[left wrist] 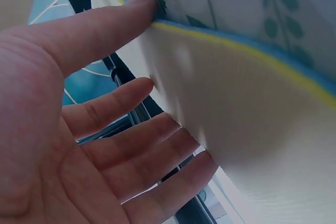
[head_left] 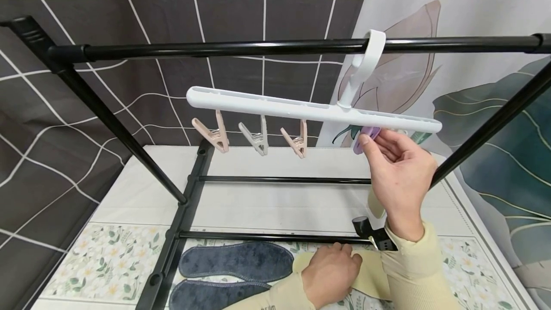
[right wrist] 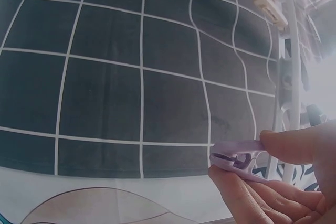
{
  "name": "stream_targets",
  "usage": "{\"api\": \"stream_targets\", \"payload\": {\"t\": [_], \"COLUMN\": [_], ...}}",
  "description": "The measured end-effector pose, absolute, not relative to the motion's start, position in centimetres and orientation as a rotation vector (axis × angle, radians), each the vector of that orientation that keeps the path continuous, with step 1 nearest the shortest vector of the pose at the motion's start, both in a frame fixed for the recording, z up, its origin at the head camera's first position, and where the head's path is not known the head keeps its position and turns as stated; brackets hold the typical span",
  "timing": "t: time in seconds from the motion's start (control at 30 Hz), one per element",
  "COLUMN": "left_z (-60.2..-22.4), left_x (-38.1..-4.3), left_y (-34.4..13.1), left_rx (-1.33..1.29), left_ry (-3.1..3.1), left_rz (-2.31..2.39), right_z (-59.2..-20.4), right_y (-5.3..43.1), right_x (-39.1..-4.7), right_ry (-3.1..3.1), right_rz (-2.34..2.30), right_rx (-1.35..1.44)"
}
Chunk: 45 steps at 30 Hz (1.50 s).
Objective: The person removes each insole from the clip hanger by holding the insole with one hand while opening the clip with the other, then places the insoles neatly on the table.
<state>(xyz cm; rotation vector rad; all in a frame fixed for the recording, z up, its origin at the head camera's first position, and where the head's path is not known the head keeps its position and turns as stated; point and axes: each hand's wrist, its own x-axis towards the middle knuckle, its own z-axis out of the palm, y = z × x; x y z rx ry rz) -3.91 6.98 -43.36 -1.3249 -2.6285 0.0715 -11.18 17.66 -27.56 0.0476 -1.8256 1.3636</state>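
Observation:
My right hand (head_left: 400,171) pinches a purple clothespin (head_left: 367,138) between thumb and fingers, just below the right part of a white hanger (head_left: 267,104). In the right wrist view the purple clothespin (right wrist: 239,157) lies sideways between thumb and fingertips. Two pinkish clothespins (head_left: 214,135) and a greyish one (head_left: 258,138) hang from the hanger's left part. Down low, my left hand (head_left: 331,271) holds a pale yellow insole (head_left: 372,274). The left wrist view shows the thumb at one edge of the insole (left wrist: 247,129) and fingertips at the other.
The hanger hooks over the top bar of a black rack (head_left: 215,49), whose lower rails cross the white table (head_left: 284,204). Two dark grey fuzzy insoles (head_left: 236,260) lie left of my left hand. A dark gridded curtain (head_left: 241,18) hangs behind.

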Motion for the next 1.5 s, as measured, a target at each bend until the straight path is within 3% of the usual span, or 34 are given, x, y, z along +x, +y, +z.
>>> {"api": "stream_targets", "payload": {"t": [0.5, 1.0, 1.5], "left_z": [-43.4, -43.6, -44.0], "left_x": [-3.6, -3.9, -4.0], "left_y": [7.1, 6.8, 6.6], "left_rx": [-1.237, -1.336, -1.311], "left_ry": [-2.620, -2.647, -2.557], "left_rz": [0.144, 0.141, 0.024], "right_z": [-27.6, -27.2, -28.9], "right_y": [17.6, 17.5, 19.7], "right_x": [-11.1, -10.5, -10.1], "right_ry": [-1.800, -1.781, -1.683], "right_rz": [1.398, 1.430, 1.435], "right_rx": [0.034, 0.018, -0.001]}}
